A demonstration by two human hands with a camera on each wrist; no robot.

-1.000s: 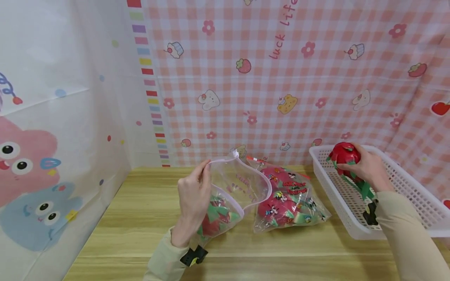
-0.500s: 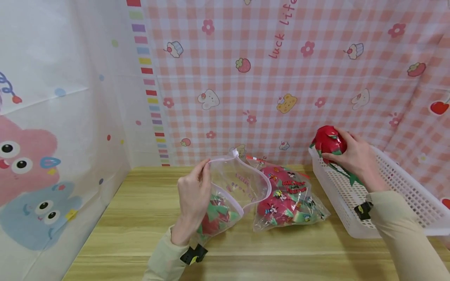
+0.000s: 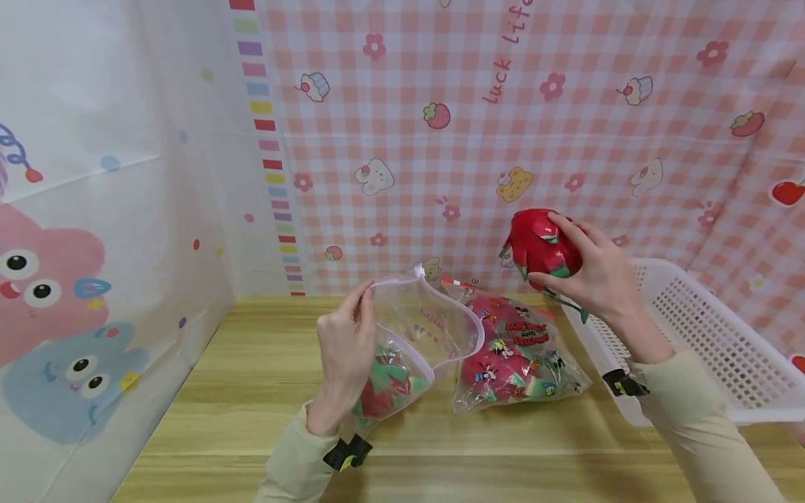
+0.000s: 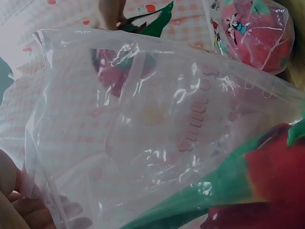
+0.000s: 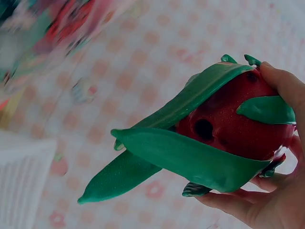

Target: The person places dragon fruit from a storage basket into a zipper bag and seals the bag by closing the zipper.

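Note:
In the head view my left hand [image 3: 346, 342] pinches the lilac-edged mouth of a clear zip bag [image 3: 434, 328], which gapes wide. A red and green fruit [image 3: 383, 391] lies inside it. My right hand [image 3: 597, 276] grips a fake dragon fruit [image 3: 541, 241], red with green scales, above the table and behind a second bag. The right wrist view shows long green leaves and a dark hole on the dragon fruit [image 5: 224, 129], with fingers and thumb around its side. That second clear bag [image 3: 516, 356], with cartoon prints and an orange zip, lies filled with red and green fruit.
A white perforated plastic basket [image 3: 748, 314] stands at the right on the wooden table [image 3: 239, 391]. A pink checked cloth [image 3: 402, 175] hangs behind the table, and a white patterned cloth [image 3: 170, 230] hangs at the left.
My right hand has lifted the dragon fruit out of the basket and carried it left, to above the printed bag. The left hand stays on the mouth of its bag.

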